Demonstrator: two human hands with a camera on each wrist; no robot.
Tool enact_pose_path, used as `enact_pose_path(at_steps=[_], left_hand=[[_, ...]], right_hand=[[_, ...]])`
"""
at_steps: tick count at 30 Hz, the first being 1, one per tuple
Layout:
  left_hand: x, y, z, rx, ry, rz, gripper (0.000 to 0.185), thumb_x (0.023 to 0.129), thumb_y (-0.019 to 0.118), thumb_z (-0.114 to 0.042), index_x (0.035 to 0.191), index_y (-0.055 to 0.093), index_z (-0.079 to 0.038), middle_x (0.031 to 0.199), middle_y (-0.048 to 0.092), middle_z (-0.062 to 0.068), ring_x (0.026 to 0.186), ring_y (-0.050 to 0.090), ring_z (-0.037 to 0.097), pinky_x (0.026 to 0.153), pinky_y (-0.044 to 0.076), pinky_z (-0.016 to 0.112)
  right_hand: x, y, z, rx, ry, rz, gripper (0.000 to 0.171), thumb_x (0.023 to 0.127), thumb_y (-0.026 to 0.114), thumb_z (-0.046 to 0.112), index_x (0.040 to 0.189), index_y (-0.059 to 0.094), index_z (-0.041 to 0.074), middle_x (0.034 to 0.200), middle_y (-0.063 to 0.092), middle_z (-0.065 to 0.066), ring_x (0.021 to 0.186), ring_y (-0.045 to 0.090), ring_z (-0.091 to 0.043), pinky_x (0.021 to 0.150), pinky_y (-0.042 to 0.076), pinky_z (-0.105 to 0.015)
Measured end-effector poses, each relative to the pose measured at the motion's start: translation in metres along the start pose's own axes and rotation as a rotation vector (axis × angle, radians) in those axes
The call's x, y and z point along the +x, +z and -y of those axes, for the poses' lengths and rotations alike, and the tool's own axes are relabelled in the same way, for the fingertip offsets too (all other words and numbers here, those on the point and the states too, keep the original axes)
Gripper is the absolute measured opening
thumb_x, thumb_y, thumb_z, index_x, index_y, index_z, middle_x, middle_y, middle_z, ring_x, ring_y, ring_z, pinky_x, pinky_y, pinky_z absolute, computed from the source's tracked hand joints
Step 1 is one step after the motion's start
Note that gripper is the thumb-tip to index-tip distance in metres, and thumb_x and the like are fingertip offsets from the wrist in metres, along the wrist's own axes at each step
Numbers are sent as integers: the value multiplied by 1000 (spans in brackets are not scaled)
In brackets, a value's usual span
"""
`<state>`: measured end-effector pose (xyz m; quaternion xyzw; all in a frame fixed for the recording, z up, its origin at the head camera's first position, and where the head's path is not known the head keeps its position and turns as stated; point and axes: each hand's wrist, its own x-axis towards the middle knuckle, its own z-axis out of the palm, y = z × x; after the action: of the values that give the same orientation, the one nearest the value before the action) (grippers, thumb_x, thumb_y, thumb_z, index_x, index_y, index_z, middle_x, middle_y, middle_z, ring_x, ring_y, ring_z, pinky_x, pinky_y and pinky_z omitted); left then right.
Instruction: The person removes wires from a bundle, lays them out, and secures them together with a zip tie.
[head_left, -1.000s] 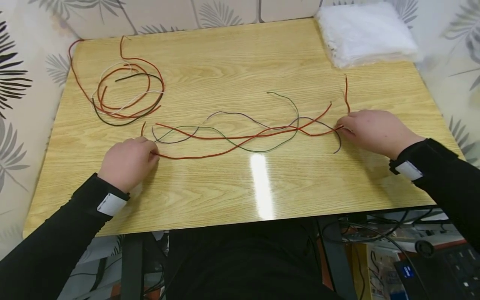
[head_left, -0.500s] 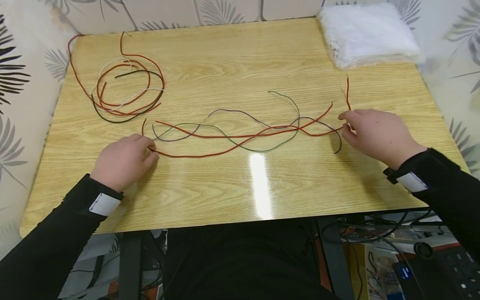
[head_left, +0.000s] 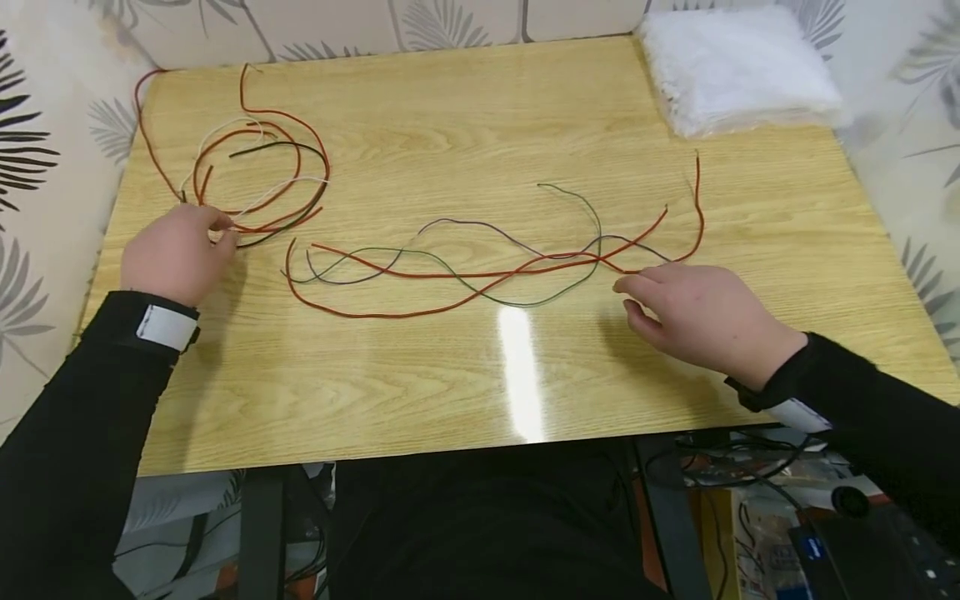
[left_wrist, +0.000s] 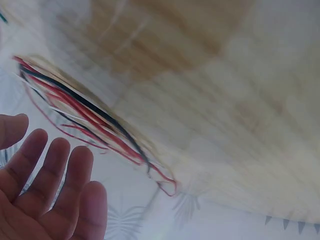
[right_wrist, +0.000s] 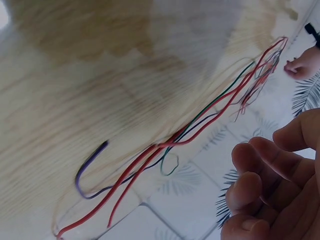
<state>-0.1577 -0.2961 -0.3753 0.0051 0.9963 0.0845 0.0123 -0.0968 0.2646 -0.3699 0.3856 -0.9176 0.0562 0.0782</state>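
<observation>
Head: L hand nr coiled wires on woodgrain tbl.

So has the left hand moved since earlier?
Yes: in the head view, the left hand has moved left and forward, from the left ends of the outstretched wires to the near-left edge of the unmoved coiled wires.

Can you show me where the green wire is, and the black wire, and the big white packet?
Green wire [head_left: 517, 304]: head view, bottom of its long bend.
Black wire [left_wrist: 100, 107]: left wrist view, middle of its curve.
White packet [head_left: 738, 71]: head view, middle of its top.
</observation>
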Motion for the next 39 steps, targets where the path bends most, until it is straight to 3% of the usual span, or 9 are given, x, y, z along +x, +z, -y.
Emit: enact_pose_path(at_steps=[5,8,16,24,29,32,35,39], left_hand=[[19,3,12,25,-39,5,35,101,51,-24,121,64,2,117,60,31,91,61,48,64,46,58],[25,2,16,55,-39,-3,31,101,52,-22,115,66,3,111,63,30,89,61,48,62,46,58],[27,-7,14,78,-28,24,24,100,56,-18,100,67,3,90,66,26,73,61,44,55,44,54],[33,-7,17,98,-45,47,23,99,56,-15,106,67,4,97,67,29,78,61,48,58,45,57],[34,-9,16,94,-65,-85,25,102,46,-16,108,59,5,82,63,30,67,59,48,51,41,56],[32,-14,7,72,-75,-174,29,103,42,-19,113,57,5,83,62,32,67,58,51,50,39,56],[27,-22,-8,49,-59,-214,34,104,41,-21,118,57,5,88,63,31,68,59,50,47,38,54],[12,-29,-41,18,5,-253,34,104,42,-23,116,61,2,85,64,27,61,57,43,43,34,47]], right_hand=[[-1,2,11,38,-33,-5,18,86,68,10,103,68,6,81,67,-5,60,58,-16,49,46,-34],[-2,3,13,47,-30,10,17,86,69,10,103,69,6,81,67,-5,63,60,-17,50,47,-35],[-4,5,14,47,-5,47,17,87,69,12,104,69,7,80,65,-4,64,59,-17,52,47,-35],[-4,6,15,58,-9,60,18,87,69,12,104,70,6,84,68,-5,67,62,-17,53,49,-36],[-5,7,16,56,-12,57,18,87,69,12,103,70,6,83,67,-5,66,61,-17,53,49,-35],[-5,8,16,56,-15,46,18,87,69,12,104,70,6,83,68,-5,65,61,-17,52,48,-35],[-5,8,16,57,-18,40,18,87,69,12,104,70,6,83,68,-5,66,61,-17,52,49,-35],[-4,9,16,57,-23,38,17,87,69,12,103,70,6,83,68,-5,66,62,-17,52,49,-35]])
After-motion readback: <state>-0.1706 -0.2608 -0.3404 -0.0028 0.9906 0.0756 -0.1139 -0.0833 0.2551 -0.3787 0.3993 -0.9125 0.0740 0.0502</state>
